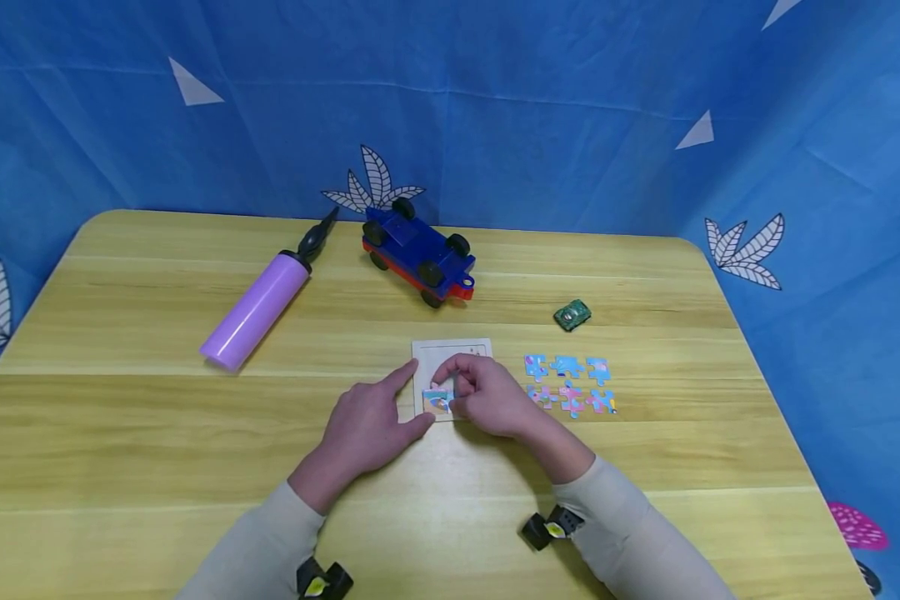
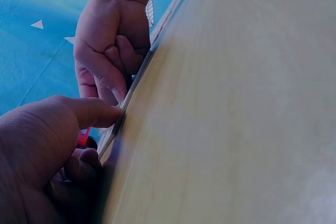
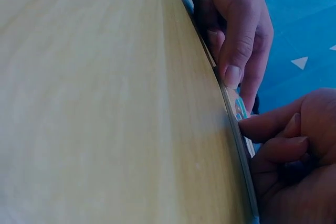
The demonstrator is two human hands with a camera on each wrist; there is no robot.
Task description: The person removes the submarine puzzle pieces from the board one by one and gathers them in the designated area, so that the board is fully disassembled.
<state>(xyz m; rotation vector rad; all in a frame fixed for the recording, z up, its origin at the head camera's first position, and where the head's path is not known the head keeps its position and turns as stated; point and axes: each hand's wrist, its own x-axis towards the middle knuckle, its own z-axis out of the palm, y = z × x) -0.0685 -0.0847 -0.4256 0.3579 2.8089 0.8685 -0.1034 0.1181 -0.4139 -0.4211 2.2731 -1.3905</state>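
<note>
Board: puzzle tray (image 1: 452,350) lies centre table (image 1: 120,433).
Left hand (image 1: 367,425): fingers extended, steadying the tray's edge.
Right hand (image 1: 487,396): pinching one piece (image 1: 438,402) into its lower-left corner.
Outstanding: six loose pieces (image 1: 570,383) lie just right; tray mostly unfilled.

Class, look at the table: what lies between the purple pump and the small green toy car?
In the head view, the blue and red toy truck lies between the purple pump and the green toy car, upside down, wheels up.

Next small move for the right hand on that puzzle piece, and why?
Probably press the piece flat into the near-left corner of the puzzle board. The right hand pinches it there over the board, and the left hand steadies the board's edge.
</note>
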